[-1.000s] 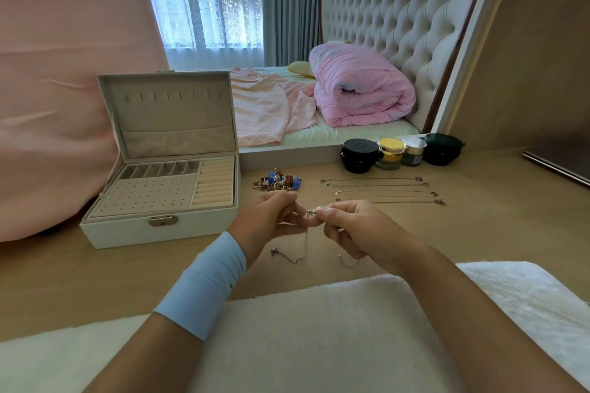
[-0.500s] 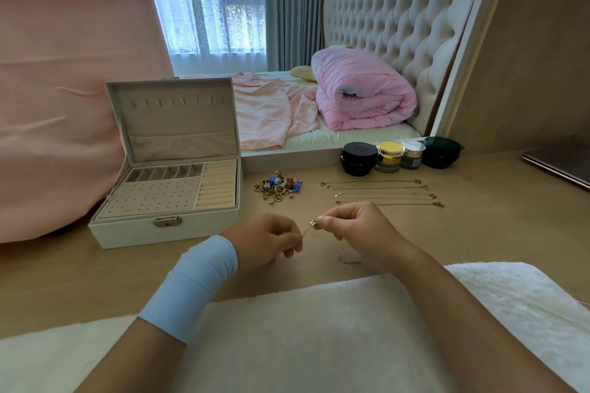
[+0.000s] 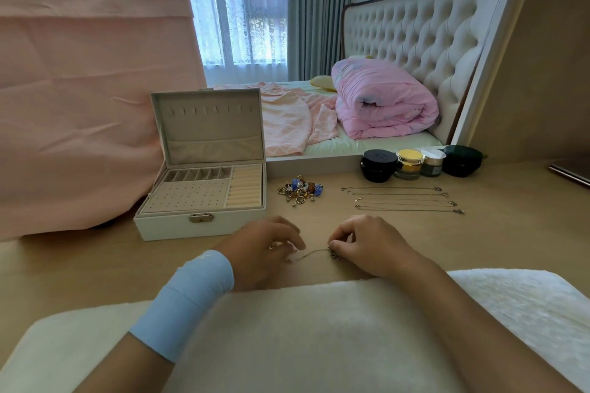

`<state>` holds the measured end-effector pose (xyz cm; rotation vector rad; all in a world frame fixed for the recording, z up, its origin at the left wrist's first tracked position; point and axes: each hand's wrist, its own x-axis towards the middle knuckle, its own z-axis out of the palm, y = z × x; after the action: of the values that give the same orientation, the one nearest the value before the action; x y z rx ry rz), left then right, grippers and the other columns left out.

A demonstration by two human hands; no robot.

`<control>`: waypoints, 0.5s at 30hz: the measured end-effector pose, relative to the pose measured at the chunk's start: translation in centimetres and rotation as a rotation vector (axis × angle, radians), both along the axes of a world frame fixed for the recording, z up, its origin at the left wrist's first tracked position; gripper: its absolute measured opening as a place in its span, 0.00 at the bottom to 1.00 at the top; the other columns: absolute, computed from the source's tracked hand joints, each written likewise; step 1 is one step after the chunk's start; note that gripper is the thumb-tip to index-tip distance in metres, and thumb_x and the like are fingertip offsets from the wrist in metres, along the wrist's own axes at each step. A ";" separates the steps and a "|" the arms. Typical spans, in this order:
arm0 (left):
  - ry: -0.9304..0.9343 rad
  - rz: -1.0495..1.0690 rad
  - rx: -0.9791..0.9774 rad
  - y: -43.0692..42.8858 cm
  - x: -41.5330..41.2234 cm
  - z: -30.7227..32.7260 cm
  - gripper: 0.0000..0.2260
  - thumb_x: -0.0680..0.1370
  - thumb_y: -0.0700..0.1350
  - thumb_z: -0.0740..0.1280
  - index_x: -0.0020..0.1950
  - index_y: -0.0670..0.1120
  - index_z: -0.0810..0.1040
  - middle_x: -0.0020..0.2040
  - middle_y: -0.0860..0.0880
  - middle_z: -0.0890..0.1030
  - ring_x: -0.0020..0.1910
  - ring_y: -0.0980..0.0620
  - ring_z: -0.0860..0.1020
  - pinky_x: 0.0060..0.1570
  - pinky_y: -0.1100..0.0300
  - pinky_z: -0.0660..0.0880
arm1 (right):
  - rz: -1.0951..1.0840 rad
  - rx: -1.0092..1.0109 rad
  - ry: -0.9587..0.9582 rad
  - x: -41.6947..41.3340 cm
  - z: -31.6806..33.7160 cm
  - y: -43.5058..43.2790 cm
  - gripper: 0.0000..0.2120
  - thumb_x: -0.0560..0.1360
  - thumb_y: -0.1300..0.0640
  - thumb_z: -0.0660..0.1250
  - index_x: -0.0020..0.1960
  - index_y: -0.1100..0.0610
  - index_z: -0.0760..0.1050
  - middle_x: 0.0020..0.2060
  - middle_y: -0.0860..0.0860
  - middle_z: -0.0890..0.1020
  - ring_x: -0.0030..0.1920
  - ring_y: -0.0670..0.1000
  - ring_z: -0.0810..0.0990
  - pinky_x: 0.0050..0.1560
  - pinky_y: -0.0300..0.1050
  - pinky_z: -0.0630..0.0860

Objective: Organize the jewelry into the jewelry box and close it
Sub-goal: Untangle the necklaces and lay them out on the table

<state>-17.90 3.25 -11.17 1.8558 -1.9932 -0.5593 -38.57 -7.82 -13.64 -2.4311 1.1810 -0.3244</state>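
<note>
Near the white jewelry box (image 3: 169,228), left hand (image 3: 261,252) and right hand (image 3: 370,246) pinched on a fine chain (image 3: 314,253)

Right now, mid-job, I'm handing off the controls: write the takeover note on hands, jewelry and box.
Left hand and right hand: both pinch one thin chain stretched between them, low over the desk.
Jewelry box: open, lid upright, no jewelry visible in its trays.
Charm pile and several laid-out necklaces lie right of the box.
Done: nothing stowed. Left: stow chain, necklaces, charms; close the lid.
</note>
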 end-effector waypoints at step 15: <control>-0.219 0.207 -0.025 2.8 6.1 -1.8 0.07 0.74 0.57 0.71 0.50 0.59 0.84 0.48 0.59 0.77 0.47 0.59 0.75 0.50 0.59 0.75 | 0.275 -0.003 0.031 9.0 1.6 1.8 0.11 0.80 0.54 0.67 0.58 0.42 0.83 0.51 0.39 0.79 0.46 0.40 0.75 0.54 0.40 0.75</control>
<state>-11.78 6.02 -13.01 2.1542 -1.8944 -0.2819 -29.59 -6.05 -12.08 -2.5673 0.8420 -0.2056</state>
